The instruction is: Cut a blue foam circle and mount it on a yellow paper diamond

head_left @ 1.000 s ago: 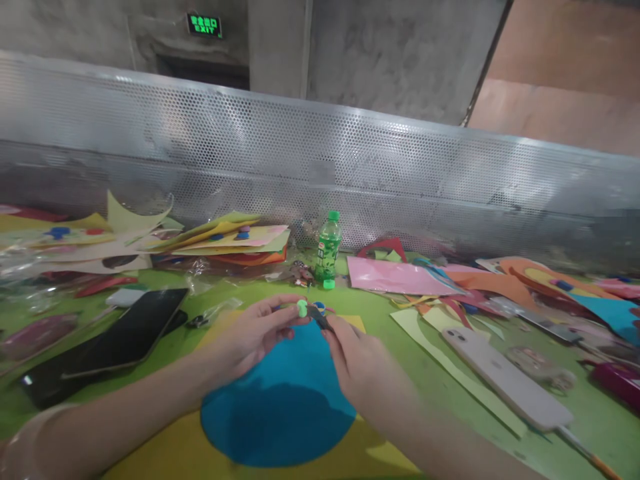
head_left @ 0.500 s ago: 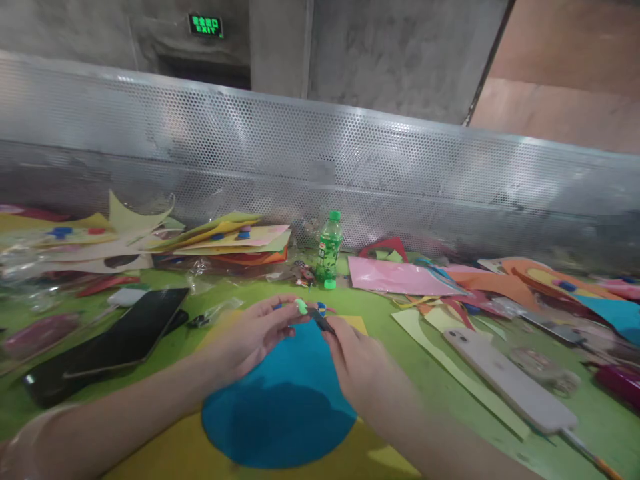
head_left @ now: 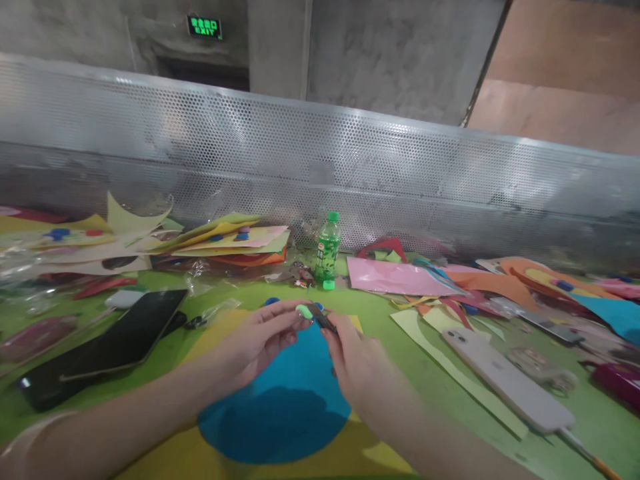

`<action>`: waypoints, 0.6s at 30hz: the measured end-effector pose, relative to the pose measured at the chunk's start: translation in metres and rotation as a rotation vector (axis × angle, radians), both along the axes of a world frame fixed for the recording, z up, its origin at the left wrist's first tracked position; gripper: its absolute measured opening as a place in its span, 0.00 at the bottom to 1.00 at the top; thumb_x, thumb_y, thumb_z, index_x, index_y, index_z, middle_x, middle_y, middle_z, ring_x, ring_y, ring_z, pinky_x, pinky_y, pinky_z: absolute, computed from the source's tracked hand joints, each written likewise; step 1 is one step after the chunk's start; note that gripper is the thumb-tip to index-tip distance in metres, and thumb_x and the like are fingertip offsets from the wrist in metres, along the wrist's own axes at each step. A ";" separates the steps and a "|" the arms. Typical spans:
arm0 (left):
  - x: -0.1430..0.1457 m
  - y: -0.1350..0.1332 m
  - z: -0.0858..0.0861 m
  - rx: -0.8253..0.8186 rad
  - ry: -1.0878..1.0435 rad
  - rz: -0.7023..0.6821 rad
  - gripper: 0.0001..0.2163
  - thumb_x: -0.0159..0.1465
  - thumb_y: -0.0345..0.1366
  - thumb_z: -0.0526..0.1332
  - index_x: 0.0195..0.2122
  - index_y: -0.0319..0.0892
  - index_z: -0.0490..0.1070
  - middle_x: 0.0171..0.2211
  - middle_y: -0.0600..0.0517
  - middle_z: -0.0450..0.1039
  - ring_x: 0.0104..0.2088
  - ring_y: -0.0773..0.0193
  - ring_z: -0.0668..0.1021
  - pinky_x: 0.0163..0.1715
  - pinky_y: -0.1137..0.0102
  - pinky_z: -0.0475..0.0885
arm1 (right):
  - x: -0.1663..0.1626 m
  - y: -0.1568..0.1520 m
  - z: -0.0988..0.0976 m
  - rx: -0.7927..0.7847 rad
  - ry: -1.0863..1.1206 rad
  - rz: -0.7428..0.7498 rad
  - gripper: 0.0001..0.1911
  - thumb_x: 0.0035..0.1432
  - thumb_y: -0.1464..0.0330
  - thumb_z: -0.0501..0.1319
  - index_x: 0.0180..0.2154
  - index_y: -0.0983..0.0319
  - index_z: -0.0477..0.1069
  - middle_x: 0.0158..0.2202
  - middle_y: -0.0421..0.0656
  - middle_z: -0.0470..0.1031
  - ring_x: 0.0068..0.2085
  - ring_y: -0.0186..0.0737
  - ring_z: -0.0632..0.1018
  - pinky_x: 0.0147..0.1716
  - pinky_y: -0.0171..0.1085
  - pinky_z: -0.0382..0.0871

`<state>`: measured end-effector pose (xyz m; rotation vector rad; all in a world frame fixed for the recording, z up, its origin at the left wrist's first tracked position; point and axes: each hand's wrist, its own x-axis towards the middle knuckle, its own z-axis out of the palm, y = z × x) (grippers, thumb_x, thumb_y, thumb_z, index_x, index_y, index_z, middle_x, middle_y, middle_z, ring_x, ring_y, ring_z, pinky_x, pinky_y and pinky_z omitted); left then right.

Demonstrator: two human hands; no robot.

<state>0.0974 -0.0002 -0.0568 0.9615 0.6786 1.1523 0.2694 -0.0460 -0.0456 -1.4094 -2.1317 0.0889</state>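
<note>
My left hand [head_left: 260, 337] pinches a small light-green piece [head_left: 303, 311] between thumb and fingers, just above a blue foam circle [head_left: 280, 407]. My right hand [head_left: 353, 357] is closed on a small dark tool [head_left: 323, 319] whose tip meets the green piece. The blue circle lies on a yellow foam sheet [head_left: 345, 453] on the green table. Small blue pieces [head_left: 273, 301] lie just beyond my fingers.
A black phone [head_left: 107, 343] lies at the left and a white phone [head_left: 505, 377] at the right. A green bottle [head_left: 327, 247] stands at the back centre, its loose cap beside it. Stacks of coloured foam sheets [head_left: 225, 240] and pink sheets [head_left: 395, 277] line the perforated metal wall.
Both hands stay together over the blue circle. The green piece has turned and dropped slightly in my left fingers; a blue piece beyond my left hand has come into sight.
</note>
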 end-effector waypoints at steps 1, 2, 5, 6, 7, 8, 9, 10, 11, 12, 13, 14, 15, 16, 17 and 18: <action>0.000 0.001 -0.001 0.010 -0.004 -0.010 0.08 0.52 0.29 0.65 0.34 0.40 0.76 0.28 0.51 0.77 0.30 0.67 0.76 0.27 0.76 0.67 | 0.000 0.001 -0.001 0.009 -0.003 -0.002 0.15 0.64 0.65 0.43 0.42 0.62 0.65 0.16 0.37 0.66 0.14 0.30 0.64 0.13 0.31 0.37; 0.000 0.001 -0.001 0.019 -0.003 -0.019 0.08 0.52 0.28 0.64 0.34 0.40 0.76 0.28 0.51 0.76 0.30 0.67 0.76 0.27 0.77 0.67 | 0.001 0.002 -0.002 0.016 -0.004 -0.003 0.15 0.64 0.65 0.43 0.43 0.62 0.64 0.16 0.37 0.67 0.14 0.30 0.65 0.13 0.31 0.38; 0.000 0.001 -0.001 0.025 -0.006 -0.028 0.07 0.53 0.27 0.64 0.33 0.40 0.76 0.26 0.51 0.76 0.28 0.68 0.75 0.26 0.77 0.67 | 0.001 0.003 -0.002 0.024 -0.003 0.008 0.16 0.64 0.65 0.43 0.45 0.63 0.64 0.19 0.39 0.70 0.15 0.30 0.67 0.12 0.31 0.39; 0.001 0.001 -0.001 0.026 -0.008 -0.023 0.07 0.52 0.27 0.64 0.32 0.40 0.76 0.26 0.51 0.76 0.27 0.68 0.75 0.25 0.77 0.67 | 0.002 0.002 -0.002 0.023 -0.003 0.014 0.16 0.64 0.65 0.42 0.45 0.63 0.64 0.20 0.39 0.71 0.15 0.30 0.67 0.12 0.31 0.40; 0.001 0.001 0.000 0.028 -0.008 -0.014 0.06 0.52 0.27 0.64 0.32 0.40 0.76 0.25 0.51 0.76 0.27 0.68 0.75 0.25 0.77 0.67 | 0.002 0.002 -0.002 0.023 -0.003 0.019 0.16 0.64 0.65 0.42 0.45 0.63 0.64 0.20 0.40 0.71 0.15 0.30 0.67 0.12 0.31 0.40; 0.001 0.001 0.000 0.029 -0.005 -0.006 0.06 0.52 0.27 0.64 0.31 0.40 0.76 0.25 0.52 0.76 0.27 0.67 0.75 0.25 0.77 0.67 | 0.001 0.002 -0.001 0.026 -0.004 0.020 0.16 0.64 0.66 0.42 0.44 0.63 0.64 0.21 0.40 0.72 0.15 0.30 0.67 0.12 0.31 0.41; 0.001 0.000 0.001 0.030 0.001 0.000 0.05 0.52 0.28 0.64 0.31 0.40 0.76 0.25 0.52 0.76 0.27 0.67 0.75 0.25 0.76 0.67 | 0.001 0.001 -0.001 0.032 -0.006 0.021 0.16 0.63 0.66 0.42 0.44 0.63 0.64 0.21 0.40 0.72 0.16 0.31 0.68 0.12 0.31 0.41; 0.001 0.000 0.001 0.029 0.007 0.002 0.05 0.52 0.28 0.64 0.30 0.40 0.76 0.25 0.52 0.76 0.28 0.67 0.75 0.25 0.76 0.67 | 0.001 0.001 0.000 0.040 -0.008 0.018 0.16 0.63 0.66 0.42 0.44 0.64 0.64 0.22 0.41 0.73 0.16 0.31 0.68 0.12 0.31 0.41; 0.001 -0.001 0.002 0.026 0.012 -0.001 0.05 0.52 0.28 0.64 0.30 0.40 0.76 0.25 0.52 0.76 0.28 0.68 0.75 0.26 0.77 0.66 | 0.001 0.000 0.000 0.048 -0.012 0.014 0.16 0.63 0.66 0.42 0.44 0.63 0.64 0.22 0.41 0.73 0.16 0.31 0.68 0.12 0.31 0.41; 0.001 -0.001 0.003 0.018 0.018 -0.005 0.05 0.52 0.28 0.64 0.30 0.40 0.76 0.25 0.53 0.76 0.28 0.68 0.75 0.26 0.77 0.66 | 0.001 0.000 0.000 0.057 -0.015 0.011 0.16 0.63 0.66 0.43 0.45 0.63 0.64 0.23 0.41 0.74 0.16 0.32 0.69 0.12 0.31 0.41; 0.001 -0.002 0.003 0.009 0.022 -0.009 0.05 0.52 0.29 0.64 0.30 0.40 0.76 0.25 0.53 0.76 0.28 0.69 0.75 0.26 0.78 0.66 | 0.000 0.000 0.000 0.067 -0.018 0.008 0.16 0.63 0.66 0.43 0.45 0.63 0.64 0.23 0.41 0.74 0.16 0.32 0.69 0.12 0.31 0.41; 0.001 -0.003 0.004 0.001 0.025 -0.011 0.05 0.51 0.29 0.65 0.30 0.41 0.76 0.25 0.53 0.75 0.28 0.69 0.75 0.26 0.79 0.66 | 0.000 -0.001 0.000 0.079 -0.021 0.007 0.16 0.63 0.66 0.43 0.45 0.63 0.64 0.24 0.41 0.75 0.16 0.32 0.70 0.12 0.32 0.41; 0.001 -0.003 0.005 -0.005 0.028 -0.013 0.05 0.51 0.30 0.65 0.30 0.41 0.76 0.25 0.53 0.75 0.28 0.69 0.74 0.26 0.79 0.65 | 0.000 -0.001 -0.001 0.093 -0.025 0.007 0.16 0.63 0.66 0.43 0.45 0.63 0.64 0.24 0.41 0.75 0.16 0.33 0.70 0.12 0.32 0.41; 0.001 -0.004 0.006 -0.009 0.030 -0.012 0.05 0.51 0.30 0.65 0.30 0.41 0.76 0.25 0.53 0.75 0.28 0.69 0.74 0.26 0.79 0.65 | 0.000 -0.001 -0.001 0.109 -0.029 0.008 0.16 0.63 0.66 0.43 0.44 0.63 0.64 0.24 0.41 0.75 0.16 0.33 0.70 0.12 0.32 0.41; 0.001 -0.004 0.006 -0.010 0.032 -0.011 0.05 0.51 0.30 0.66 0.30 0.41 0.76 0.25 0.53 0.75 0.28 0.70 0.74 0.26 0.79 0.66 | -0.001 -0.001 -0.001 0.124 -0.033 0.009 0.16 0.63 0.66 0.43 0.44 0.63 0.64 0.25 0.41 0.76 0.16 0.34 0.71 0.12 0.32 0.42; 0.001 -0.005 0.006 -0.007 0.033 -0.011 0.05 0.50 0.30 0.66 0.30 0.41 0.76 0.25 0.54 0.75 0.28 0.70 0.74 0.27 0.78 0.66 | -0.001 -0.001 -0.001 0.134 -0.038 0.009 0.16 0.63 0.66 0.43 0.43 0.63 0.64 0.25 0.41 0.76 0.16 0.34 0.71 0.12 0.32 0.42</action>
